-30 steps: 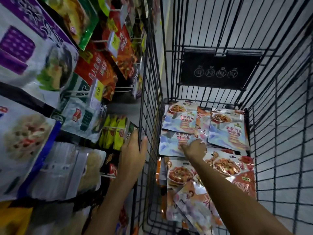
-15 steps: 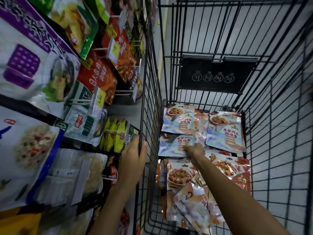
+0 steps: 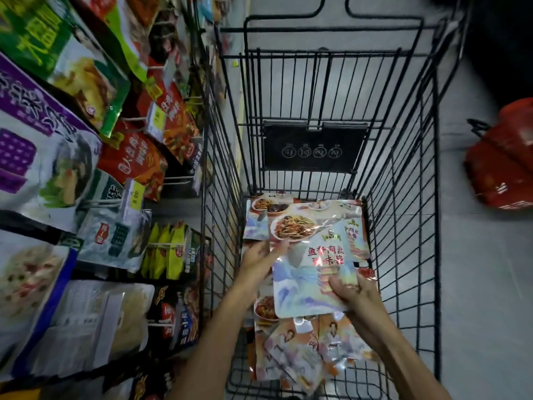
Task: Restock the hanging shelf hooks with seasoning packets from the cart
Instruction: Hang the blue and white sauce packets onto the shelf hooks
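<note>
A shiny pale-blue seasoning packet (image 3: 311, 255) with a noodle picture and red characters is lifted above the black wire cart (image 3: 403, 197). My right hand (image 3: 352, 293) grips its lower right corner, thumb on the front. My left hand (image 3: 259, 264) holds its left edge, thumb on the front near the noodle picture. Several more packets (image 3: 291, 350) lie on the cart floor beneath, partly hidden by the lifted one. The hanging shelf hooks (image 3: 98, 202) with yellow price tags stick out at the left among hung packets.
The shelf at the left is crowded with hanging packets: purple-white (image 3: 37, 157), red (image 3: 135, 160), green (image 3: 72, 62) and small yellow ones (image 3: 167, 252). A red bag (image 3: 501, 157) lies on the grey floor to the right of the cart.
My right hand has lifted a blue packet out of the cart. My left hand let go of the cart's side wire and moved in onto the packet's left edge. The view shifted upward.
</note>
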Available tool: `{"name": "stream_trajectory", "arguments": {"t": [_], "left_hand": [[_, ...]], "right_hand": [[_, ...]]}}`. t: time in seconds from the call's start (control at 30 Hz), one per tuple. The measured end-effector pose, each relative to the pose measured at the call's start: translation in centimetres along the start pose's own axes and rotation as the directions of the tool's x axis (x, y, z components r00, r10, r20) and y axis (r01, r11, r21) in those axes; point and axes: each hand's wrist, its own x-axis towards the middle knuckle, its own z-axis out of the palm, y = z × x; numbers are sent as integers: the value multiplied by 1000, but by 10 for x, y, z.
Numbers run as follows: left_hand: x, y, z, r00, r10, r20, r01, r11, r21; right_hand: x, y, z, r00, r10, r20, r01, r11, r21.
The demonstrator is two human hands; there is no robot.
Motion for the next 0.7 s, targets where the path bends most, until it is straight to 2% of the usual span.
{"name": "stream_trajectory", "arguments": {"t": [0.03, 0.1, 0.17, 0.27, 0.3, 0.37, 0.43, 0.5, 0.57, 0.63, 0.7], "left_hand": [[7, -5, 1, 995, -77, 57, 83, 990, -111], [19, -17, -1, 982, -148, 116, 170, 963, -207], [33, -29, -2, 974, -179, 143, 210, 946, -246], [55, -41, -5, 976, -196, 91, 214, 939, -269], [64, -44, -7, 981, -181, 65, 192, 942, -275], [81, -49, -8, 990, -137, 11, 135, 954, -267], [95, -54, -9, 993, -118, -31, 106, 960, -258], [107, -57, -12, 993, -106, -49, 91, 965, -247], [116, -59, -18, 993, -98, -62, 80, 966, -244], [121, -59, -24, 990, -108, -91, 84, 970, -230], [123, -60, -32, 988, -107, -107, 83, 974, -210]], "right_hand": [[1, 1, 2, 1000, -3, 31, 3, 1000, -4], [6, 6, 5, 998, 4, 69, 0, 998, -60], [19, 9, 5, 997, 18, 79, -2, 979, -202], [57, 6, -8, 997, -28, 67, 54, 900, -432], [73, 3, -15, 996, -81, 29, 86, 882, -463], [112, 0, -29, 959, -243, -144, 128, 828, -546], [152, 0, -43, 876, -364, -317, 24, 688, -725], [184, 4, -54, 837, -363, -411, -168, 544, -822], [204, 11, -62, 828, -290, -480, -299, 496, -815], [213, 15, -65, 806, -246, -539, -379, 484, -789], [218, 14, -62, 790, -241, -564, -434, 429, -792]]}}
